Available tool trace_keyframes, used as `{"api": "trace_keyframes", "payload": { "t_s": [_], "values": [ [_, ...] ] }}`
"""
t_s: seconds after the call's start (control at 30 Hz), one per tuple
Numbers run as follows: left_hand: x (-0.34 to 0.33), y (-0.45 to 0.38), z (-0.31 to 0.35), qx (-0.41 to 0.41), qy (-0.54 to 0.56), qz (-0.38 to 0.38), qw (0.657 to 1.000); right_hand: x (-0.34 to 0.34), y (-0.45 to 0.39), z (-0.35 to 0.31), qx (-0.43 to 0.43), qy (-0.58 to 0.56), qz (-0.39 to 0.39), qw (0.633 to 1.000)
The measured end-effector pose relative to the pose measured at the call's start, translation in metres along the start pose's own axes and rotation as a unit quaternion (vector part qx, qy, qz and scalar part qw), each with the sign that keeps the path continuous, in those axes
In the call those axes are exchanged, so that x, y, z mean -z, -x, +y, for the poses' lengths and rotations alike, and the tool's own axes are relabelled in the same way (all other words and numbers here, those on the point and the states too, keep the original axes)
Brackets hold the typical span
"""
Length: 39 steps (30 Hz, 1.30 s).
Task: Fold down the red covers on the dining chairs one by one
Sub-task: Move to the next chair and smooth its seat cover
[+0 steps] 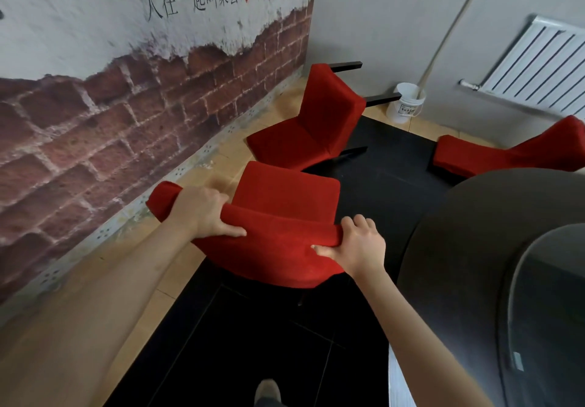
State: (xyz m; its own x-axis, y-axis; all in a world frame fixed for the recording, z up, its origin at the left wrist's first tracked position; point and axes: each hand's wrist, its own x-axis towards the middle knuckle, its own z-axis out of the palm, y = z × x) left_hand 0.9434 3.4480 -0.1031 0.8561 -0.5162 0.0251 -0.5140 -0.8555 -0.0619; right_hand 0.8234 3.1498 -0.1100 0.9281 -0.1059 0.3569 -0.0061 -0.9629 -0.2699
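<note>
A dining chair with a red cover (285,197) stands right in front of me, its back toward me. My left hand (202,210) grips the rolled top edge of the cover at the left of the backrest, thumb on the near side. At the right end of that same edge my right hand (357,245) grips the fabric. A second red-covered chair (319,121) lies tipped over farther back, its dark legs pointing right. A third red-covered chair (512,153) shows at the right, partly hidden behind the table.
A round dark table (474,232) with a glass turntable (544,311) fills the lower right. A brick-pattern wall (126,99) runs along the left. A white bucket (406,102) with a long pole stands in the corner, below a white radiator (538,64). Dark floor tiles lie underfoot.
</note>
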Motion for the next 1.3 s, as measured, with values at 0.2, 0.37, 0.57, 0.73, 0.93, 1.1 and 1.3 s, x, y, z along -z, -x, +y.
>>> {"api": "trace_keyframes", "payload": {
  "t_s": [0.2, 0.37, 0.57, 0.73, 0.93, 1.1, 1.3],
  "values": [
    [-0.002, 0.004, 0.001, 0.015, 0.012, -0.004, 1.0, 0.003, 0.003, -0.004, -0.014, 0.011, -0.03, 0.999],
    [-0.002, 0.023, 0.004, 0.014, 0.02, -0.006, 1.0, 0.005, 0.02, -0.008, -0.001, 0.013, -0.013, 1.0],
    [0.0, 0.056, 0.009, -0.007, 0.006, -0.022, 1.0, 0.007, 0.053, -0.019, -0.004, 0.044, -0.043, 0.998],
    [0.003, 0.08, 0.004, -0.003, 0.005, -0.057, 0.998, 0.009, 0.071, -0.036, -0.01, 0.039, -0.043, 0.998],
    [0.004, 0.093, 0.005, 0.004, 0.002, -0.071, 0.997, 0.01, 0.082, -0.041, -0.006, 0.04, -0.046, 0.998],
    [0.006, 0.094, 0.007, -0.011, 0.001, -0.073, 0.997, 0.012, 0.088, -0.04, -0.009, 0.041, -0.049, 0.998],
    [0.009, 0.078, 0.005, 0.001, 0.031, -0.053, 0.998, 0.011, 0.068, -0.036, -0.026, 0.053, -0.078, 0.995]
  ]
}}
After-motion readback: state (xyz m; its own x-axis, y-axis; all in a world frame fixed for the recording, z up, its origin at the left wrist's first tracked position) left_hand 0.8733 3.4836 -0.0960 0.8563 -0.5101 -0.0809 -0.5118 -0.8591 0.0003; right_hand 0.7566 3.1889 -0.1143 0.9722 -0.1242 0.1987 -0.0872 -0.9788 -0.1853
